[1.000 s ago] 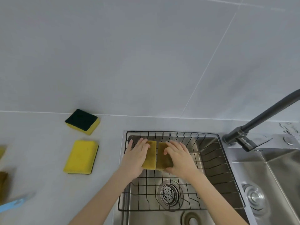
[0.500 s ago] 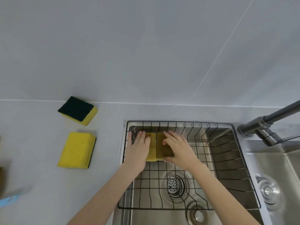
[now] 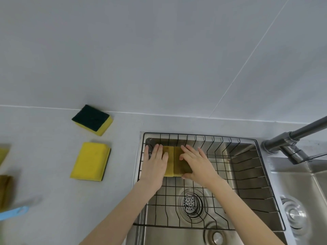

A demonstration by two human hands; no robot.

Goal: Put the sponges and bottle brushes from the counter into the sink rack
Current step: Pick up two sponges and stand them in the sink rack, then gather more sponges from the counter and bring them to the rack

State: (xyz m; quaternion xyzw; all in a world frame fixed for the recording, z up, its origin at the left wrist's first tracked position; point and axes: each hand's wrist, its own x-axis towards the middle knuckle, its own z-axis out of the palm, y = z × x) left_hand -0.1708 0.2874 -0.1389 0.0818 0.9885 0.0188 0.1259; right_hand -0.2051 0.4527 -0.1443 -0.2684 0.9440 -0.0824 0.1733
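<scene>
Two yellow-brown sponges (image 3: 174, 160) lie side by side in the far left corner of the black wire sink rack (image 3: 247, 167). My left hand (image 3: 154, 162) rests flat on the left one and my right hand (image 3: 196, 162) covers the right one. On the counter lie a sponge with its dark green side up (image 3: 92, 119) and a yellow sponge (image 3: 90, 161). At the left edge are parts of further sponges (image 3: 5, 190) and a light blue brush handle (image 3: 15, 212).
The rack sits over a steel sink with a drain strainer (image 3: 189, 203). A dark faucet (image 3: 292, 138) reaches in from the right, next to a second basin (image 3: 300, 200). A grey tiled wall rises behind the counter.
Both hands have pushed the two sponges down and toward the rack's far left corner. The view has shifted slightly.
</scene>
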